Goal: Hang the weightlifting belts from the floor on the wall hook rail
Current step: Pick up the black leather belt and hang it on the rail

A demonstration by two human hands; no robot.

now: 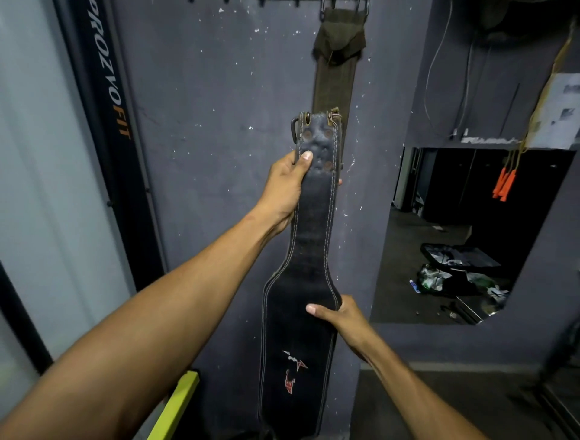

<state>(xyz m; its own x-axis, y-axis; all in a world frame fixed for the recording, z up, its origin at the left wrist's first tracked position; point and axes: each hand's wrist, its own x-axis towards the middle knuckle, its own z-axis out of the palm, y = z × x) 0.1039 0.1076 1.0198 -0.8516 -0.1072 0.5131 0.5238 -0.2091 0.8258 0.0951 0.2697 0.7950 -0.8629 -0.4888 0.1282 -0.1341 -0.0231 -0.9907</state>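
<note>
Black belt (310,251) held upright against the wall, long axis vertical. My left hand (287,188) is clamped near the buckle end, right hand (340,317) closed on the wide part. Hook rail (282,2) sits straight above; left is nearer.

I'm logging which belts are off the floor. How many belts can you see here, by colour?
Black leather belt, held upright by the left hand near the buckle end and the right hand at the wide part: 1
Olive-brown fabric belt, hanging from the hook rail: 1
Total: 2
</note>
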